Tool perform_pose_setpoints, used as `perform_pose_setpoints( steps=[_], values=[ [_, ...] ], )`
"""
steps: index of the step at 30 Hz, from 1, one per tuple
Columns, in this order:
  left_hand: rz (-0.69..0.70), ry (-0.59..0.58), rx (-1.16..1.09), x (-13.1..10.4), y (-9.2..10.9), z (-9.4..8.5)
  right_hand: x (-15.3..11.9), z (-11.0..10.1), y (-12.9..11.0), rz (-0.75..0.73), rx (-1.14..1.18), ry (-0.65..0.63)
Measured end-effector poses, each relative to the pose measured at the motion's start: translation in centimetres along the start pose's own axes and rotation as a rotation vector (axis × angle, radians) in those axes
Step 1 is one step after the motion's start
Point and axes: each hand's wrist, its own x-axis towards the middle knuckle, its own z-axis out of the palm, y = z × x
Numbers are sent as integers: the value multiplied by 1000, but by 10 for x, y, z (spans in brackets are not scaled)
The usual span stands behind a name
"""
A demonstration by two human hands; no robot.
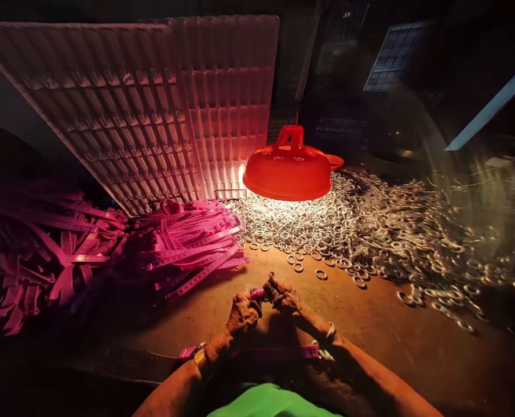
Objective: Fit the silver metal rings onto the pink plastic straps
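Observation:
Over the middle of the table my hands almost meet. My left hand (241,311) is closed on a folded bit of pink strap (256,295); a watch sits on that wrist. My right hand (287,294) is closed beside it, fingers bent and dark at the tips, as if wrapped. What lies between those fingers is too small to make out. A bangle (331,330) is round the right wrist. Below the hands, near my green clothing, a separate pink strap (298,352) lies across, with pale rings (325,353) at its right end.
A large heap of metal rings (370,226) spreads from the back to the right. Pink straps (200,237) are piled left of centre, with a darker strap pile (79,255) further left. A red lamp (287,171) hangs low over the rings. Behind stands a ribbed panel (153,110).

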Motion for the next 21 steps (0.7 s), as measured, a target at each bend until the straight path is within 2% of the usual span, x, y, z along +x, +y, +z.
perform_pose_setpoints(
  steps=[3,6,9,11,13,15,19,21],
  values=[
    [38,24,-29,-1,-2,0,15,7,9,1,32,-69],
    [17,9,-56,2,-8,-1,8,8,23,74,45,-78],
    [-76,-46,-98,8,-14,-2,2,11,36,125,0,-23],
    [-184,-128,-218,12,-14,-3,2,14,39,122,-41,25],
    [-285,-204,-342,13,-14,-6,3,18,39,58,-103,69],
    [-325,-218,-392,8,-11,-10,2,22,37,-47,-194,99],
    [-240,-103,-453,-15,-2,-20,3,27,34,-237,-243,49],
    [-239,-81,-520,-21,3,-21,12,26,31,-186,-146,83]
  ],
)
